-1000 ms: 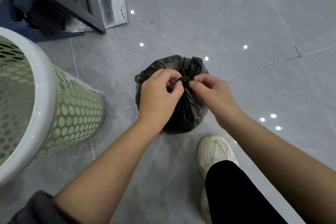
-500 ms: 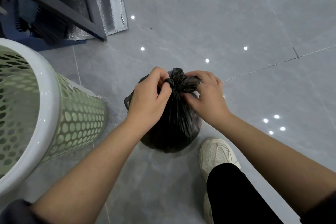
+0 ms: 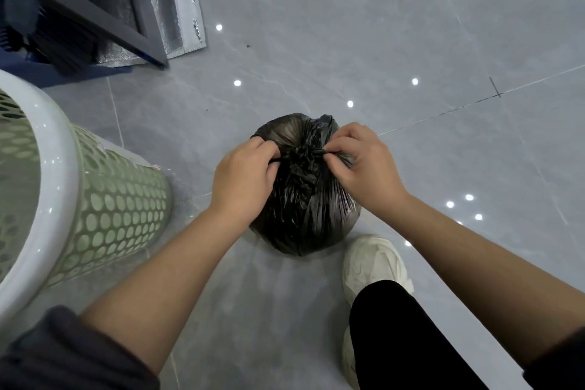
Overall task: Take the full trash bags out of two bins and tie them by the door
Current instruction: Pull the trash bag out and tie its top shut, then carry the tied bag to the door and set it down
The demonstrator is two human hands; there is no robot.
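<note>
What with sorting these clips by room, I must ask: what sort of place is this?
Probably an indoor entryway: glossy grey floor tiles, a dark door frame, and a green bin beside a black trash bag.

One black trash bag (image 3: 305,215), one green bin (image 3: 120,199), two hands: left hand (image 3: 243,179), right hand (image 3: 364,168)

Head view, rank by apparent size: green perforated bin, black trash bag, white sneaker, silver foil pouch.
1. green perforated bin, cropped and nearest the camera, so inflated
2. black trash bag
3. white sneaker and silver foil pouch look alike; no ranking
</note>
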